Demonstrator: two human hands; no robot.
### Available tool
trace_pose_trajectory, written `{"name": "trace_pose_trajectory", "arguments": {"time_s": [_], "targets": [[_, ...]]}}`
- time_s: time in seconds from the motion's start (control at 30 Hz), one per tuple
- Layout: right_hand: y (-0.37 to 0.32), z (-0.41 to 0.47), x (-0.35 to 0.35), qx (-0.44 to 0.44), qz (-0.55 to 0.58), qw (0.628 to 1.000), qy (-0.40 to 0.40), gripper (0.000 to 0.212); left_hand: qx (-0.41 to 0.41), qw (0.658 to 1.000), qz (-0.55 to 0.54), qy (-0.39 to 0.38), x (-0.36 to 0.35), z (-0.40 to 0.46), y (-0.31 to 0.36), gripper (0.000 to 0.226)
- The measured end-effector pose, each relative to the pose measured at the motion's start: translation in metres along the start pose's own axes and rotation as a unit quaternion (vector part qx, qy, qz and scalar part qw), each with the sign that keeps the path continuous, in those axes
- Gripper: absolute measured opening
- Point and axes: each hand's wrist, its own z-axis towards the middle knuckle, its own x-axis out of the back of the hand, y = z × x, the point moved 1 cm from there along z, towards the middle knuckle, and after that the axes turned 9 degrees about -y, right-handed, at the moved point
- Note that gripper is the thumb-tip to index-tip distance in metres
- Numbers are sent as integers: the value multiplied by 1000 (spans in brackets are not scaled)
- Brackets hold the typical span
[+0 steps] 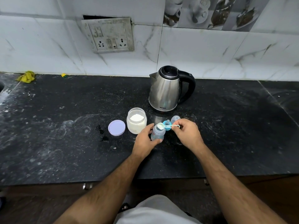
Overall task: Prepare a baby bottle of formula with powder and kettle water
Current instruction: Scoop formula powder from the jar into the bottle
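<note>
A small clear baby bottle [157,132] stands open on the black counter [64,143], and my left hand [144,140] grips its body. My right hand [186,133] pinches the handle of a pale green scoop [168,126], whose bowl of white powder sits right over the bottle's mouth. Left of the bottle is an open jar of white powder [136,120], with its lilac lid [116,127] lying flat beside it. The steel kettle [166,88] with a black handle stands behind. The blue teat ring [167,124] and clear cap [175,119] lie just behind the bottle.
The tiled wall carries a socket panel [108,35] above the counter. A yellow cloth [26,76] and a small yellow sponge [64,75] lie at the back left. Powder dust smears the counter's surface. Cabinet handles [87,186] show below the front edge.
</note>
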Motion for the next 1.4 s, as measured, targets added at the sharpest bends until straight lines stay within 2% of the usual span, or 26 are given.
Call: {"name": "trace_pose_trajectory", "arguments": {"time_s": [0.23,0.63,1.13,1.27,1.4], "targets": [[0,-8,-3,58,-94,993,30,10,-30,1000,-1,7,1,5,3,57],[5,-26,-12,158,-165,968,104,5,-32,999,0,13,0,5,6,54],[13,-28,-16,215,-169,950,153,10,-23,1000,3,12,0,5,4,55],[16,-27,-18,170,-98,970,146,10,-24,1000,-3,14,0,4,6,53],[17,-20,-18,75,57,989,112,9,-23,1000,1,13,1,4,7,53]]}}
